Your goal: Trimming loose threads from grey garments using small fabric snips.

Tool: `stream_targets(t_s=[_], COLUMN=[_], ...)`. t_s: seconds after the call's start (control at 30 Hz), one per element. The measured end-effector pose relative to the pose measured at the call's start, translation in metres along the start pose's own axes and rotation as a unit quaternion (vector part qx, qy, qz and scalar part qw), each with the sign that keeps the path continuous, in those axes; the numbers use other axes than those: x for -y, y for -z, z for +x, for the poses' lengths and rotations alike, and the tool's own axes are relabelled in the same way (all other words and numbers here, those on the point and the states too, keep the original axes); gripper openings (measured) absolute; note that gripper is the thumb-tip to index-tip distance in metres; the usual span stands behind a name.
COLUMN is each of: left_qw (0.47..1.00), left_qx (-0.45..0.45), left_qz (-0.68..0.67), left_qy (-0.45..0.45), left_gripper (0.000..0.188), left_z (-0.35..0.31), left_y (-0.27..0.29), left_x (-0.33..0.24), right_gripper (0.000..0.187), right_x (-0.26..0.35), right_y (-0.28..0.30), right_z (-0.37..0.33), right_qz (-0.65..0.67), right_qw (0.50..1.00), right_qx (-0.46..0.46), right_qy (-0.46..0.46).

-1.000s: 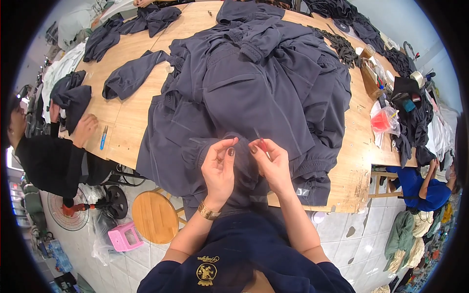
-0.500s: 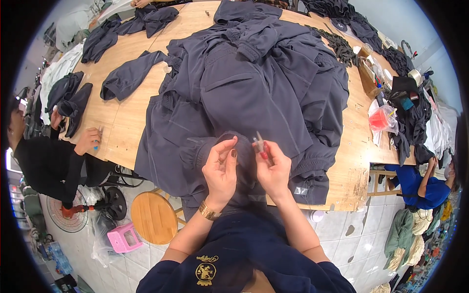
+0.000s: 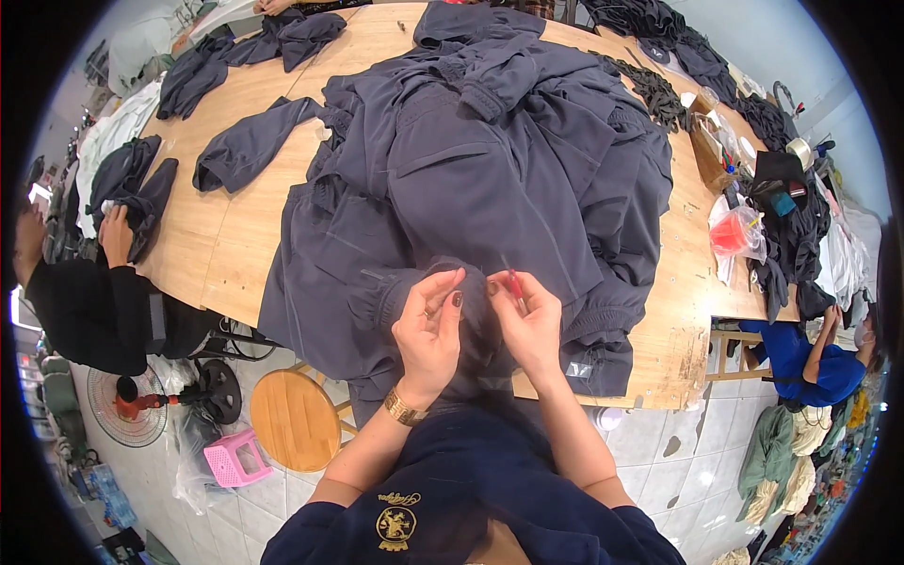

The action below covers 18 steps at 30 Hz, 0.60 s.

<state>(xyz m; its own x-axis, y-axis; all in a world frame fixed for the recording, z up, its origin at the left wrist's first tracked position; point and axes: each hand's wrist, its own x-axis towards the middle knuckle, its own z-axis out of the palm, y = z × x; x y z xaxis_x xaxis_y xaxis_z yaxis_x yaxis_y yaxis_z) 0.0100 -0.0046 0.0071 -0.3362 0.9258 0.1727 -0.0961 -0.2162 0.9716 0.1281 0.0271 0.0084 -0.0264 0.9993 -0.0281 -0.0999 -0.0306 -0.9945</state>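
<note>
A big heap of dark grey garments [image 3: 490, 179] covers the table in front of me, with elastic-gathered edges and pale seam lines showing. My left hand [image 3: 428, 325], with a gold-coloured band at the wrist, is closed in a pinch at a raised part of a grey garment [image 3: 478, 325] that hangs between my hands. Close beside it, my right hand [image 3: 525, 325] is closed around small red-handled thread snips [image 3: 515, 285]. Fingers mostly hide the snips' blades. Any thread at the fingertips is too fine to make out.
A co-worker in black [image 3: 85, 306] handles dark fabric at the left; another in blue [image 3: 824, 353] sits at the right. A round wooden stool [image 3: 296, 419], pink stool [image 3: 235, 460] and fan [image 3: 127, 405] stand at lower left. A red drink bag [image 3: 734, 234] lies on the table's right.
My right hand's snips have turned, so their blades no longer point up in sight. My hands stay close together. The co-worker on the left has drawn a hand back to the fabric.
</note>
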Motion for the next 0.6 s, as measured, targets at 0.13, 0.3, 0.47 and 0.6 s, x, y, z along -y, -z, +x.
stream_targets(t_s=[0.13,0.3,0.47,0.6], left_qw=[1.0,0.999,0.999,0.997], left_qx=[0.007,0.009,-0.004,0.002], left_qz=[0.021,0.026,0.023,0.066], left_qy=[-0.013,-0.018,-0.025,-0.042], left_gripper=[0.021,0.022,0.022,0.023], left_z=[-0.001,0.0,0.0,-0.004], left_y=[0.0,0.0,-0.001,-0.002], left_x=[0.002,0.004,0.007,0.004], right_gripper=[0.011,0.011,0.021,0.028], right_x=[-0.007,-0.008,0.0,-0.001], right_y=[0.001,0.002,0.0,0.0], right_z=[0.001,0.003,-0.008,-0.008], right_qz=[-0.134,-0.118,-0.202,-0.297], right_qw=[0.99,0.988,0.959,0.912], right_qx=[-0.001,-0.053,-0.028,-0.017], right_qy=[0.039,0.086,0.195,0.284])
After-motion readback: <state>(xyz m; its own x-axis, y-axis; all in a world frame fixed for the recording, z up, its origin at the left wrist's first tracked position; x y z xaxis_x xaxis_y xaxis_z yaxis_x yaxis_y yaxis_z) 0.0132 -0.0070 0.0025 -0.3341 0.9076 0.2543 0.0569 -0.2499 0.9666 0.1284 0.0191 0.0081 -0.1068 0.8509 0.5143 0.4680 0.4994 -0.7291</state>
